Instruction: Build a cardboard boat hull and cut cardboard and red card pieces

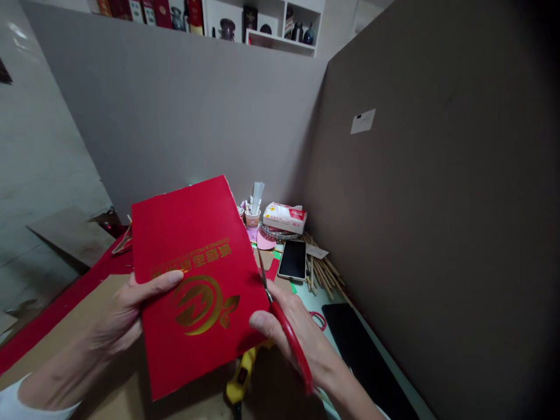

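Note:
A red cardboard sheet (188,227) with gold lettering and a round gold emblem, upside down to me, is held up over the table. My left hand (135,303) grips its left edge, the thumb lying on the front and the fingers hidden behind. At its right edge my right hand (291,321) holds red-handled scissors (291,338), their blades pointing up and away along the edge. The right thumb also presses on the card's lower right part. Below the card lies a yellow tool (241,376), partly hidden, whose kind I cannot make out.
Behind are a phone (292,260), a tissue pack (285,217), a cup of pens (252,219) and a bundle of thin sticks (324,268). A flat black panel (367,356) lies right. Grey partitions (196,111) enclose the back and right. Brown cardboard (65,338) lies at left.

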### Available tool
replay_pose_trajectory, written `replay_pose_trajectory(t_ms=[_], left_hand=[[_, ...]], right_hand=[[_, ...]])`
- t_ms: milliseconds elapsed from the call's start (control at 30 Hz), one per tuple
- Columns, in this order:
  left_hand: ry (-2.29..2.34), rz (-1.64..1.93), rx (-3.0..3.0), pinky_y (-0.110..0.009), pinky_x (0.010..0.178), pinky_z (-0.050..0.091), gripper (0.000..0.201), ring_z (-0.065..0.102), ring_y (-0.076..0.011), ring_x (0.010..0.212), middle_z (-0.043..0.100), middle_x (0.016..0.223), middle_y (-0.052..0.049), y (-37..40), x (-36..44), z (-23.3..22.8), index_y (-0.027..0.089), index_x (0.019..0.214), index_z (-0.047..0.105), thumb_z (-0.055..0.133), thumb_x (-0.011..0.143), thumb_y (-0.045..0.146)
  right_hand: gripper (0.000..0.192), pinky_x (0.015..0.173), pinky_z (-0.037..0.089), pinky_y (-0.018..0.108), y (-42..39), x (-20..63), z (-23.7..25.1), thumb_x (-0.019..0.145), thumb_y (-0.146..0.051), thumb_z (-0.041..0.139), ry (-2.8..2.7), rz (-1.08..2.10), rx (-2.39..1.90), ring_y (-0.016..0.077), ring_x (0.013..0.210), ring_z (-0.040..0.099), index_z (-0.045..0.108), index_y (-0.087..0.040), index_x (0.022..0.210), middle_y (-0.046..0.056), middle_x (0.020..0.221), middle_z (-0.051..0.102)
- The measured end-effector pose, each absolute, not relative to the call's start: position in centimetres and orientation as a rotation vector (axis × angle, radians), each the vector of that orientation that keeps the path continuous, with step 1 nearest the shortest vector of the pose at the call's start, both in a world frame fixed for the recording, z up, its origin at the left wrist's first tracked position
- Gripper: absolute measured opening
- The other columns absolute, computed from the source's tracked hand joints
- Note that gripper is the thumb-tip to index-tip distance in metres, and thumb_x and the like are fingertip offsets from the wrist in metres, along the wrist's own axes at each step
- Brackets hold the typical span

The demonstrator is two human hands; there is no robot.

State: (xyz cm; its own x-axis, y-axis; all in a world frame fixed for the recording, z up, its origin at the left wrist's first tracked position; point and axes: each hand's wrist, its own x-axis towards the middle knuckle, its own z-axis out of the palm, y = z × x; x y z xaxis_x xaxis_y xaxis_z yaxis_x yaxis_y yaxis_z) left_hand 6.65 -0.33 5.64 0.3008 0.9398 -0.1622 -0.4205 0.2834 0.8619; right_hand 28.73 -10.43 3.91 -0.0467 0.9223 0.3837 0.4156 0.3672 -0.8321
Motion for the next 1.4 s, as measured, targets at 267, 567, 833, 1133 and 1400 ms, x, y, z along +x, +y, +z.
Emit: replay_pose_trajectory(t_ms=[267,567,833,1133,1400], left_hand=[[0.782,1.002,0.879,-0.058,0.082,0.063,0.084,0.073,-0.0432,0.098,0.076,0.118,-0.012,-1.0,6.9,5.2,0.032,0.140,0.053,0.087,0.065,0.017],[0.793,1.027,0.944,-0.050,0.081,0.064,0.085,0.074,-0.0390,0.098,0.074,0.122,-0.012,-1.1,7.1,5.3,0.030,0.143,0.051,0.086,0.067,0.016],[0.822,1.039,0.915,-0.052,0.081,0.064,0.087,0.075,-0.0384,0.092,0.076,0.116,-0.013,-1.2,7.1,5.2,0.026,0.142,0.053,0.089,0.063,0.014],[0.784,1.041,0.886,-0.054,0.080,0.064,0.085,0.076,-0.0384,0.091,0.077,0.114,-0.015,-1.5,7.8,5.9,0.025,0.142,0.053,0.087,0.065,0.012],[0.759,0.977,0.895,-0.053,0.082,0.063,0.077,0.074,-0.0385,0.096,0.074,0.120,-0.015,-1.3,7.3,5.3,0.026,0.144,0.051,0.082,0.073,0.015]], right_hand=[[0.043,0.095,0.044,0.032,-10.3,28.5,3.4,0.093,-0.054,0.063,-1.612,0.717,-1.164,0.0263,0.111,0.062,0.063,-0.030,0.129,0.004,0.126,0.068],[0.030,0.066,0.035,0.026,-9.7,28.6,2.5,0.096,-0.051,0.059,-1.596,0.591,-1.319,0.0151,0.071,0.053,0.067,-0.023,0.089,-0.003,0.078,0.064],[0.045,0.057,0.025,0.026,-9.8,28.5,2.3,0.096,-0.055,0.054,-1.568,0.569,-1.452,0.0115,0.060,0.037,0.050,-0.020,0.067,-0.005,0.061,0.045],[0.051,0.054,0.021,0.027,-9.7,28.5,2.0,0.097,-0.057,0.048,-1.560,0.568,-1.497,0.0109,0.058,0.030,0.040,-0.020,0.063,-0.005,0.058,0.036],[0.044,0.060,0.028,0.026,-9.6,28.6,2.4,0.094,-0.055,0.056,-1.599,0.526,-1.433,0.0125,0.064,0.043,0.047,-0.020,0.068,-0.004,0.065,0.050]])
